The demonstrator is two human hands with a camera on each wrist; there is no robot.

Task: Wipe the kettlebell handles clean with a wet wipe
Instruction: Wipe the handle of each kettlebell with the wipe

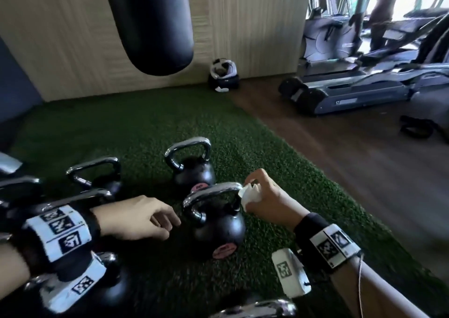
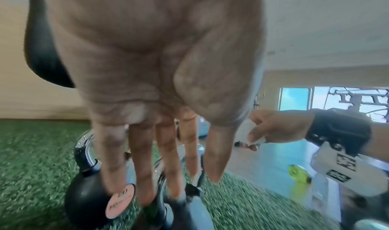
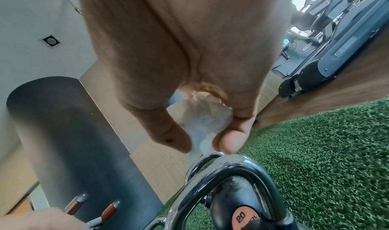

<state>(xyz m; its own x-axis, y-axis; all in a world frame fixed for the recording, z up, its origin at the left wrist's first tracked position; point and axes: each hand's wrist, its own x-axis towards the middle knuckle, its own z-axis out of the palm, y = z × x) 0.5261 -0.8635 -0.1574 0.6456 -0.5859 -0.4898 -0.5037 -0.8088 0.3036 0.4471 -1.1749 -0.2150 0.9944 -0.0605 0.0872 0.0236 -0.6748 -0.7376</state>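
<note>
A black kettlebell (image 1: pixel 218 227) with a chrome handle (image 1: pixel 211 192) stands on the green turf in the middle. My right hand (image 1: pixel 262 196) pinches a crumpled white wet wipe (image 1: pixel 249 195) at the handle's right corner; in the right wrist view the wet wipe (image 3: pixel 200 122) sits between thumb and fingers just above the handle (image 3: pixel 231 163). My left hand (image 1: pixel 143 216) hovers just left of the kettlebell, fingers relaxed and holding nothing; its fingers (image 2: pixel 143 163) hang straight over the kettlebell (image 2: pixel 88 198).
Another kettlebell (image 1: pixel 192 164) stands just behind, more chrome handles (image 1: pixel 94 169) lie to the left and front. A black punching bag (image 1: pixel 148 23) hangs above the turf. Treadmills (image 1: pixel 352 86) stand on the wooden floor at right. A black-and-white object (image 1: pixel 223 74) sits by the wall.
</note>
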